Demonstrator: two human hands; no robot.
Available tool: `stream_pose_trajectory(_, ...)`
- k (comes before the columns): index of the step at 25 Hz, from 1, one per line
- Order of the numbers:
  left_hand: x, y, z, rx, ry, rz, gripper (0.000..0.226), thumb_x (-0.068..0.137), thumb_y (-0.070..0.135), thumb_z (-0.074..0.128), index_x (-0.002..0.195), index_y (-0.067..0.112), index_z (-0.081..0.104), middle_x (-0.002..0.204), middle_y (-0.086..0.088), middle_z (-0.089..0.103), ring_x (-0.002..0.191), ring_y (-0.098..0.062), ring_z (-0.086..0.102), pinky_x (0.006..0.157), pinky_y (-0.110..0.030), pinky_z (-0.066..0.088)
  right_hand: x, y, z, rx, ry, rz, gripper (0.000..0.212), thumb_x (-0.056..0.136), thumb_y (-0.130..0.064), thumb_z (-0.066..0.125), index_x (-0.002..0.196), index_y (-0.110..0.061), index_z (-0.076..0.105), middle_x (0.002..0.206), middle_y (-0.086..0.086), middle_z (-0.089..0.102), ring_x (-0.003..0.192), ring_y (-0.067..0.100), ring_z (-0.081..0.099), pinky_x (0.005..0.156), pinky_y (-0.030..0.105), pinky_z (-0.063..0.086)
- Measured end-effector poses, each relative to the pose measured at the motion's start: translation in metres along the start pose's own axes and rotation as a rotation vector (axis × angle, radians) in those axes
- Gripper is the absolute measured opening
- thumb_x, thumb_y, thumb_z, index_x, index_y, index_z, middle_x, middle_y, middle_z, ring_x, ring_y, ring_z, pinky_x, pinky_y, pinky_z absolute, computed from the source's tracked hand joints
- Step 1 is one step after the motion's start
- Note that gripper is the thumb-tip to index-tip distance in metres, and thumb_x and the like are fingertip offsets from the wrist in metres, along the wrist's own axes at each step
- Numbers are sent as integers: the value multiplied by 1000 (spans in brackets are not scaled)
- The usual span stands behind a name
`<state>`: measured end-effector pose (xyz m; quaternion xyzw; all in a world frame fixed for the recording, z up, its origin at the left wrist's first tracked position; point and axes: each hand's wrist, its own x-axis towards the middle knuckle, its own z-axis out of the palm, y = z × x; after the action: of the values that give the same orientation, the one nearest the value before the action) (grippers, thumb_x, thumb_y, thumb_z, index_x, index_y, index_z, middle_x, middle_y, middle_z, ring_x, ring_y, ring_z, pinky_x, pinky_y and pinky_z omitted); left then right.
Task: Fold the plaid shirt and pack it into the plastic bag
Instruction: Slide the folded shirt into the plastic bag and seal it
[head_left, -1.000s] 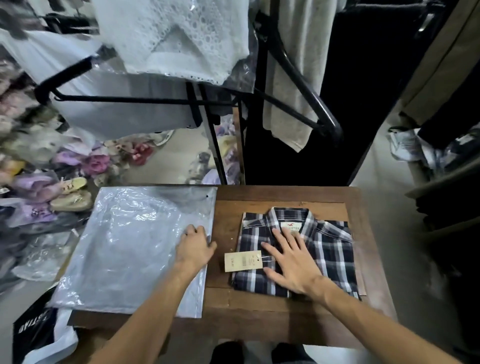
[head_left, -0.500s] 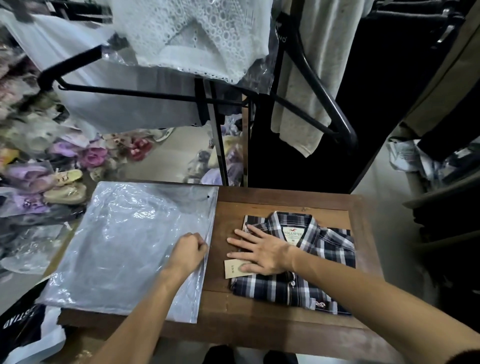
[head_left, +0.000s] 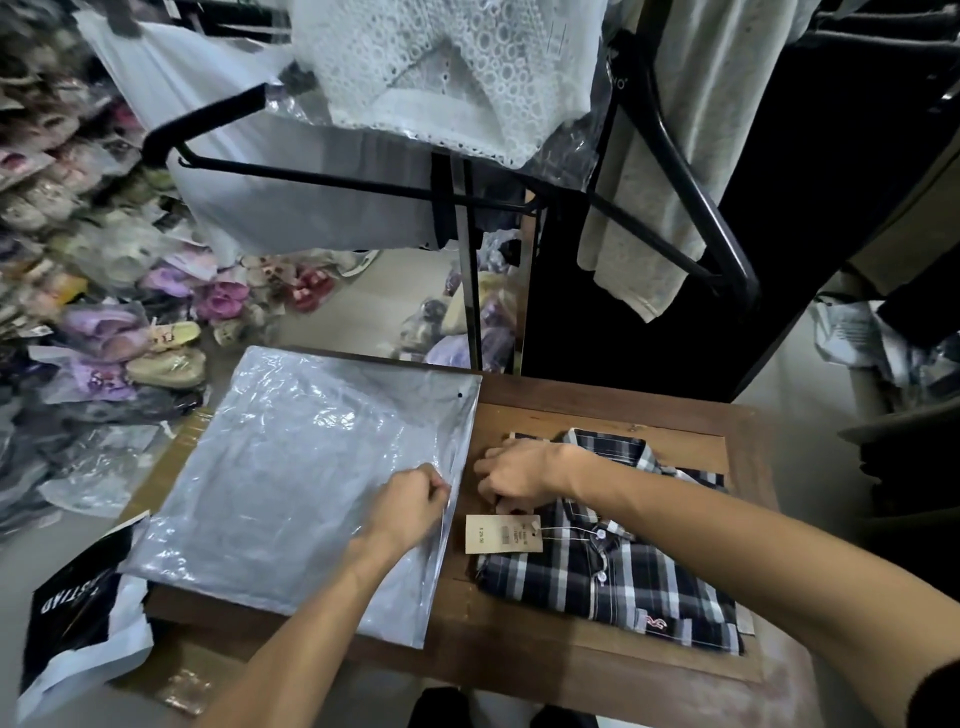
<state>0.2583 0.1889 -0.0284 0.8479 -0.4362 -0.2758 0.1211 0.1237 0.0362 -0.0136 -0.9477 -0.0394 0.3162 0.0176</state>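
Moved since before: right hand (head_left: 511, 475) from flat on the shirt (head_left: 623, 566) to curled at its left edge, left hand (head_left: 410, 501) pinching the bag (head_left: 291, 467) mouth; shirt folded on table (head_left: 587, 410), soft, light, best gripped underneath.

navy-and-white plaid shirt (head_left: 618, 577), clear plastic bag (head_left: 291, 467), beige tag (head_left: 503, 533), brown table (head_left: 545, 670)

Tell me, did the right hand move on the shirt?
Yes. The right hand slid left across the plaid shirt, from its middle to its left edge, above the price tag.
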Motion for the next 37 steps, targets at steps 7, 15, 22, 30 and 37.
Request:
stream_pose_trajectory(7,-13,7,7,56,18,19,8,98,30,48,92,26,52,90,-6,74,82,-33,68,69,-40,54,-3,2,18,14,451,-46,24,103,-44,48,106,-25,62,106,-2,74,105,26,62,99,47,42)
stream_pose_trajectory(15,-22,17,7,65,53,91,11,101,28,46,101,20,53,94,-3,74,87,-29,68,69,-37,44,17,-10,43,95,498,94,41,95,-49,46,106,-20,72,99,3,71,108,29,60,118,51,26)
stream_pose_trajectory(22,-29,15,5,101,50,64,14,103,34,42,102,23,50,92,-2,74,89,-28,69,81,-39,45,25,-30,29,100,258,53,94,67,-95,45,112,-17,72,109,0,64,106,22,45,112,55,22)
stream_pose_trajectory(30,-34,14,2,11,48,39,13,101,32,48,101,22,55,92,-3,74,91,-28,68,75,-37,45,26,-35,31,410,352,-61,37,85,-63,68,106,-34,77,106,-8,70,118,18,53,119,53,16)
stream_pose_trajectory(37,-31,11,2,-75,80,-12,10,99,33,53,98,25,59,88,1,75,88,-25,69,77,-38,53,15,-26,41,561,635,115,34,95,-51,57,112,-26,74,106,-6,65,104,14,49,111,48,35)
